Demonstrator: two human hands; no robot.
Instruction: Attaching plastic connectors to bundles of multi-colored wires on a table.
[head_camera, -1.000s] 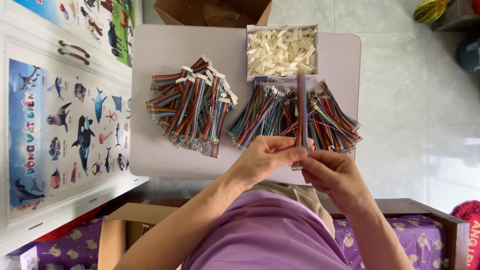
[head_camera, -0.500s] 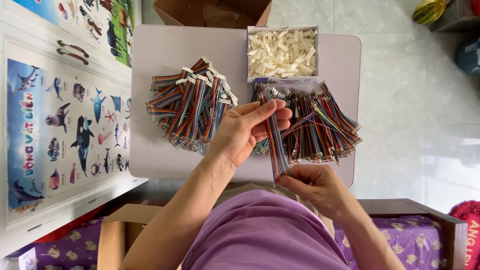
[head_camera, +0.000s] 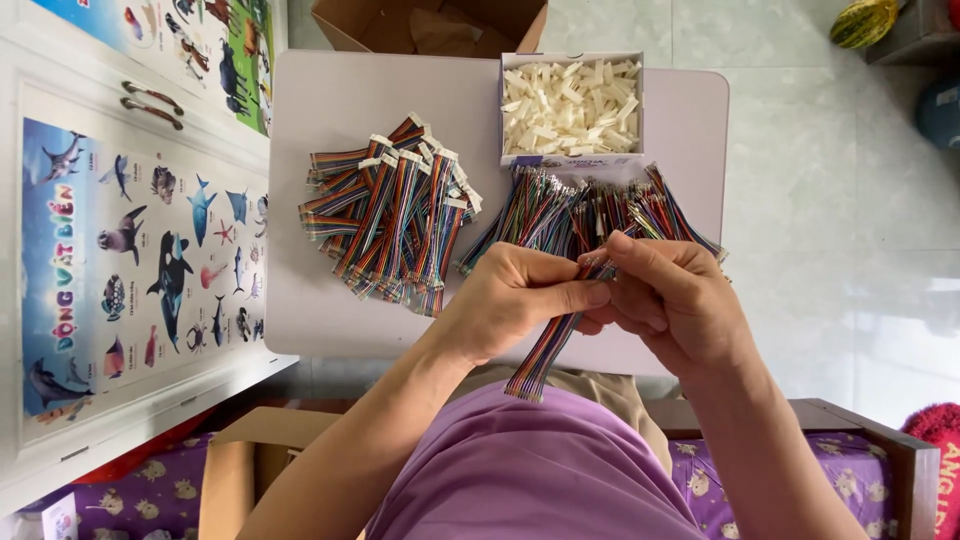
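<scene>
A flat multicoloured ribbon cable (head_camera: 548, 345) is held pinched at its upper end, where left hand (head_camera: 520, 300) and right hand (head_camera: 672, 300) meet. It hangs slanted toward seven o'clock, its cut lower end free above the purple shirt. It is striped lengthwise in rainbow colours, straight and untwisted.

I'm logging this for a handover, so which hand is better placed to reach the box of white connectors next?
Probably the right hand. It sits nearly straight below the box of white connectors, and only its fingertips pinch the ribbon cable's upper end. The left hand wraps around the cable and lies further left.
</scene>
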